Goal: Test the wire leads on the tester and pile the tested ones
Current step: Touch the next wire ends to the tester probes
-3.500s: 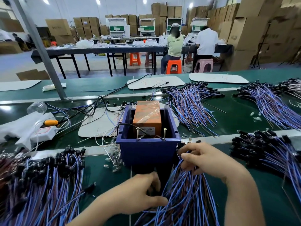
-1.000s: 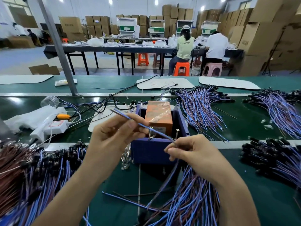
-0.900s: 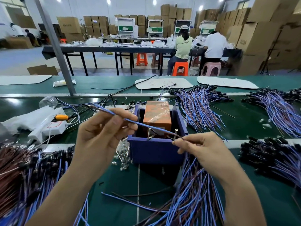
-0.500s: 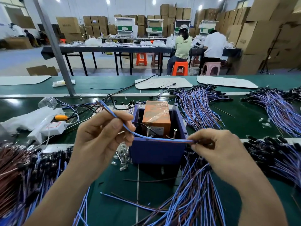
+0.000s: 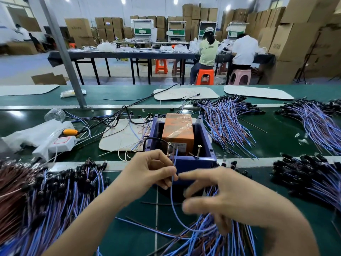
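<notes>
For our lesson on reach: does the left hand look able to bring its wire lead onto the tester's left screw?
Probably yes. The left hand pinches the wire lead just in front of the tester, its tip close beside the left screw, nothing between; the right hand sits lower, aside.

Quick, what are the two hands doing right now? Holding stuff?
Left hand: fingers pinch one blue wire lead.
Right hand: open, fingers spread and blurry, holding nothing that shows.

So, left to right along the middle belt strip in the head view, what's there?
First a white power strip, pale board, blue bin holding the orange tester, wire lead bundle, second lead bundle.
</notes>
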`<state>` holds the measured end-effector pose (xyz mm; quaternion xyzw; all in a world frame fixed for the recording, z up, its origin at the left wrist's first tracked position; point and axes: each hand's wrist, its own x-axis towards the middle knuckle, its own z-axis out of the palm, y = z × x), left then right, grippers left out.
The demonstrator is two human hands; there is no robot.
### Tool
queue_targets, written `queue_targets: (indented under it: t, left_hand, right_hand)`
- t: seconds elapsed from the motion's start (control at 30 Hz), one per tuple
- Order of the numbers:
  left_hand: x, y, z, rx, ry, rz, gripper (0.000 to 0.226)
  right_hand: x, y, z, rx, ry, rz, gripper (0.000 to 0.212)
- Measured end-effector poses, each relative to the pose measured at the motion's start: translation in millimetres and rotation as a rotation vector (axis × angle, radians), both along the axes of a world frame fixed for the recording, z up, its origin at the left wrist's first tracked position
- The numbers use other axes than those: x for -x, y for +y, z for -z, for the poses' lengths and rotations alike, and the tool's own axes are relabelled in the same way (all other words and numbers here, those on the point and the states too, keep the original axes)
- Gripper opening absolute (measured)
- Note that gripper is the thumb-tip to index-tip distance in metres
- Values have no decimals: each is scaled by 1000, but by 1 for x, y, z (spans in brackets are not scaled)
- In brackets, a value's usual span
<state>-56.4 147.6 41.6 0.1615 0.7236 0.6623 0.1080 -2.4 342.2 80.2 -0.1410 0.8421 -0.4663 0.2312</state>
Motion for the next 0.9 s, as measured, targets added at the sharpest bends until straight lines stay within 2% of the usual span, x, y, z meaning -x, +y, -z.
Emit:
queue_targets:
  t: [0.07,0.1,0.2,0.4,0.5,0.9]
  left_hand:
    - [-1,3,4,22,-6,22,9]
    - [-2,4,4,26,-12,34,9]
    - [-2,6,6,29,-27,29,11]
    - [2,7,9,7,-110,-39,13]
    - [4,7,11,-14,-171,-92,13]
    - [12,4,19,68,-211,-147,23]
  right_hand:
    - [11,-15,8,90,123,195,16]
    - [16,-22,12,126,168,284,8]
    - [26,-31,22,238,192,424,13]
    - [37,-17,29,370,89,519,16]
    - [40,-3,34,342,13,570,19]
    - [49,1,47,266,7,602,19]
